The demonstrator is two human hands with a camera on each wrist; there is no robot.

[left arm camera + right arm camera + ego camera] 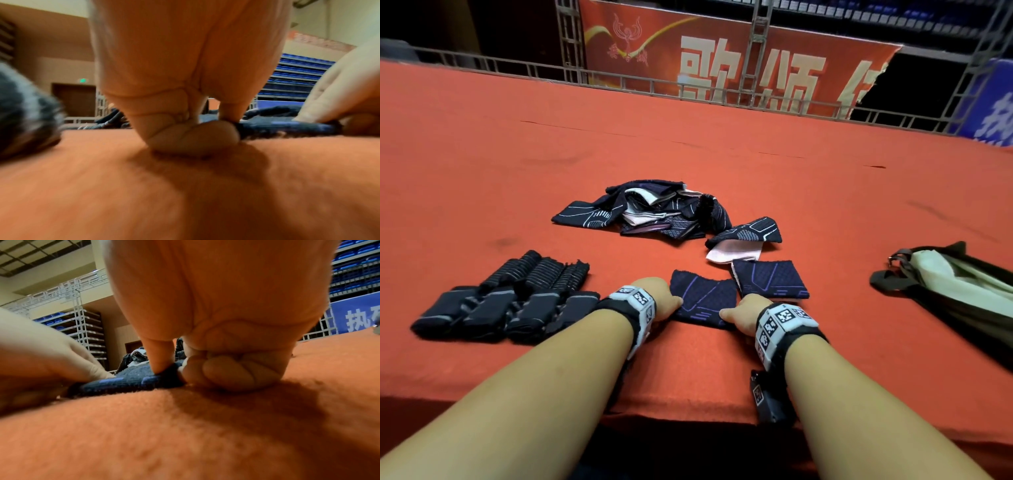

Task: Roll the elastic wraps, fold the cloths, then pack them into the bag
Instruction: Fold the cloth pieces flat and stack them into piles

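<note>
While pinched, cloth [703, 301] lies between left hand [659, 297] and right hand [748, 317].

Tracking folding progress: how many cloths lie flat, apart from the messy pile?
2: one cloth pinched at its near corners by the left hand and right hand; another cloth just right of it. The pile may hide more.

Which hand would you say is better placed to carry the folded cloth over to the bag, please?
Probably the right hand: it already pinches the dark cloth, and the bag lies open on its side. The left hand would have to cross over.
</note>
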